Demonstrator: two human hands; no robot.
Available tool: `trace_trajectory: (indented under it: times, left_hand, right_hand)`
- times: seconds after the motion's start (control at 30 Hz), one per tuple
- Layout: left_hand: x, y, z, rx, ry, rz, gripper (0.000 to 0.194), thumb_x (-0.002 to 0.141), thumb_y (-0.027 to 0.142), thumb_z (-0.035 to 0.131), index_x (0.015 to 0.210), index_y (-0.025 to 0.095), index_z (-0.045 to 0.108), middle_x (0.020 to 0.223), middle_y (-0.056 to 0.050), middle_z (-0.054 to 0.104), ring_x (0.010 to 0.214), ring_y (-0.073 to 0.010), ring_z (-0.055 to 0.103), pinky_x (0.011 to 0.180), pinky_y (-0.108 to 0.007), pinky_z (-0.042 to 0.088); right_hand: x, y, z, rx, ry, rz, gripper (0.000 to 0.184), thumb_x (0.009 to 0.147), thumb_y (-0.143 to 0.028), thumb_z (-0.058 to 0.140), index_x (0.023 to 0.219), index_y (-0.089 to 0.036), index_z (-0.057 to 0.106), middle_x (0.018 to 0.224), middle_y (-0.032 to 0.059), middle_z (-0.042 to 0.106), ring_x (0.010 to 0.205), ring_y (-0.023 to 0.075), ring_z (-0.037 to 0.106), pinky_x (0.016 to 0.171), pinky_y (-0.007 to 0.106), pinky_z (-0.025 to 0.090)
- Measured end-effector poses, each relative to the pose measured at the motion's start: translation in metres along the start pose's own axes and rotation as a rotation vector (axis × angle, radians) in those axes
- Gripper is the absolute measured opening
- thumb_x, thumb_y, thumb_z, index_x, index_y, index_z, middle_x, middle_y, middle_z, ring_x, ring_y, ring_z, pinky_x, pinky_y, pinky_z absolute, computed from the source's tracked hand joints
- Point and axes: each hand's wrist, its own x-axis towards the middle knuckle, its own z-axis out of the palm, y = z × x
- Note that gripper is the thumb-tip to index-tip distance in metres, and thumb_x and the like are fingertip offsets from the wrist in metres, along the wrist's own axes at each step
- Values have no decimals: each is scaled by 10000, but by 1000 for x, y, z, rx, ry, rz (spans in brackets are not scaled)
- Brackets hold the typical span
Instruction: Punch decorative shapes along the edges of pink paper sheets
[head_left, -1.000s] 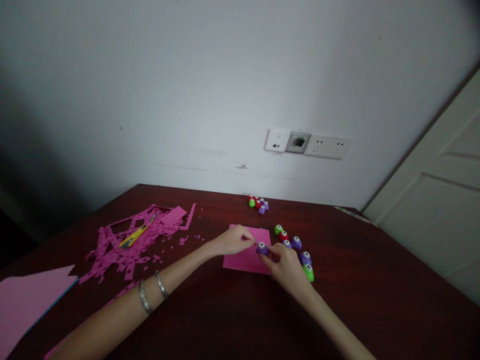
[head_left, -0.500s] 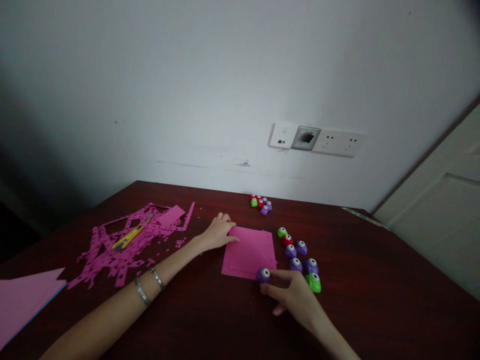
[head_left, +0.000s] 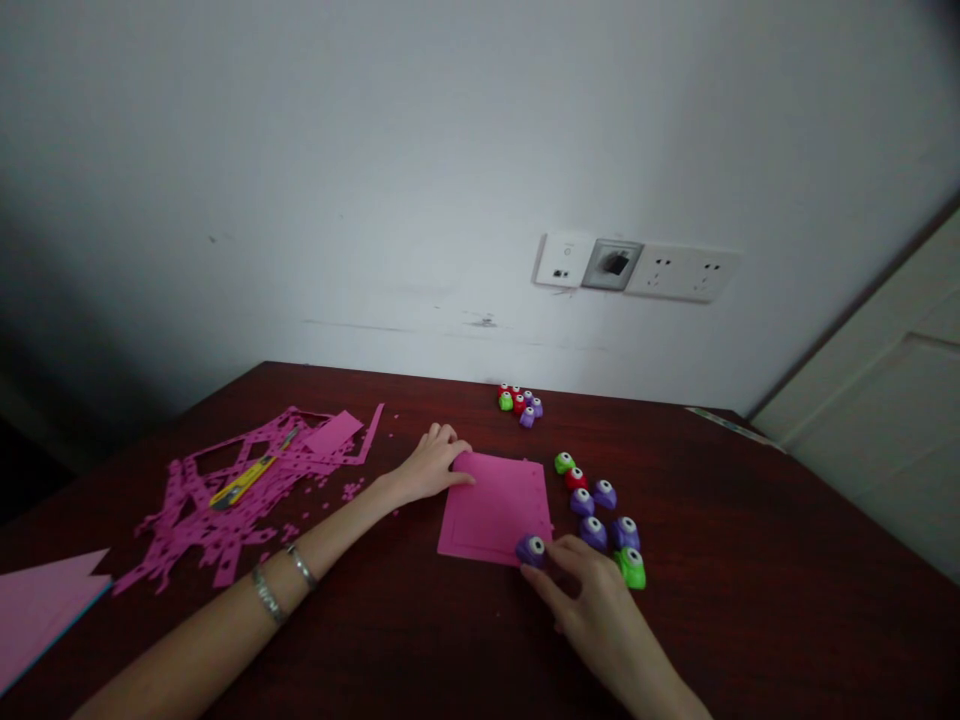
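A square sheet of pink paper (head_left: pixel 495 505) lies on the table in front of me, with faint lines inside its edges. My left hand (head_left: pixel 429 466) rests at its upper left corner, fingers spread and thumb laid over the paper's edge. At the lower right corner, my right hand (head_left: pixel 589 590) grips a small purple craft punch (head_left: pixel 530 549) between thumb and fingers. The punch sits at the paper's corner; whether the sheet is inside its slot is hidden. Right of the paper stand several more craft punches (head_left: pixel 593 533) in purple, red and green.
Pink paper scraps (head_left: pixel 255 500) with punched holes heap on the left, a yellow utility knife (head_left: pixel 244 484) on top. Pink sheets (head_left: pixel 45 610) lie at the near left. More small punches (head_left: pixel 520 402) cluster near the wall sockets (head_left: pixel 679 272). A ruler-like strip (head_left: pixel 735 428) lies far right.
The purple punch in my right hand has tilted and come slightly nearer the paper's corner, with my fingers shifted around it. My left hand stays at the paper. The view has shifted a little.
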Motion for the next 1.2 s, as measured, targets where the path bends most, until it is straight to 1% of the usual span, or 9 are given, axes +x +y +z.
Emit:
trace_trajectory:
  times: [0.07,0.13,0.3,0.43,0.6,0.73,0.9,1.1,1.2]
  left_hand:
    - [1,-1,1,-30,-9,-9,459,698,530,613,1027,211,589,984,-73,446,947,-242,386,810,-362,344]
    - [4,-2,2,-62,-18,-29,442,674,509,646,997,212,586,966,-65,450,944,-239,390,816,-363,341]
    - [10,1,0,-135,-14,-58,397,606,414,725,883,184,559,931,-48,475,923,-225,411,805,-340,347]
    - [10,9,-4,-196,9,-73,375,576,331,744,839,162,537,867,-35,516,848,-200,449,711,-281,363]
    - [9,14,-5,-356,-14,-148,148,635,224,649,726,152,557,667,15,543,624,-130,485,557,-226,329]
    - [11,12,-6,-536,-24,-167,128,651,250,612,656,144,541,560,32,519,528,-103,467,505,-213,314]
    - [12,8,-12,-736,-108,-212,199,669,323,602,648,154,499,453,66,463,385,-68,382,417,-200,250]
    - [8,4,-24,-826,-116,-263,246,685,369,625,669,147,520,433,60,463,369,-56,369,399,-192,206]
    - [3,5,-32,-846,-100,-302,239,712,372,612,691,147,535,419,58,456,372,-53,357,394,-192,169]
  right_hand:
    - [-2,-3,-1,-65,10,-44,210,824,-291,484,719,-165,615,752,35,537,679,152,557,611,260,487]
    - [-4,-5,-1,-67,3,-44,193,829,-267,472,739,-165,610,780,37,535,686,148,557,619,256,485]
    - [-2,-5,0,-23,-12,-28,171,806,-249,483,748,-167,623,775,38,539,689,155,568,540,223,483]
    - [1,-2,-2,10,-34,7,151,760,-239,526,732,-169,657,741,35,558,637,151,583,481,202,472]
    - [3,1,-2,68,-58,73,190,741,-259,531,786,-154,682,751,37,580,486,110,561,367,181,439]
    - [3,2,-1,116,-66,151,253,723,-275,545,880,-132,683,776,48,614,412,96,541,318,187,430]
    - [4,4,-1,193,-72,212,259,713,-270,563,902,-143,685,761,35,660,400,90,542,326,185,449]
    - [8,11,2,403,-29,249,310,676,-312,617,928,-131,633,809,49,677,694,186,637,398,212,521]
    - [9,15,1,336,1,231,273,691,-359,609,853,-139,624,740,38,667,636,172,623,397,225,513]
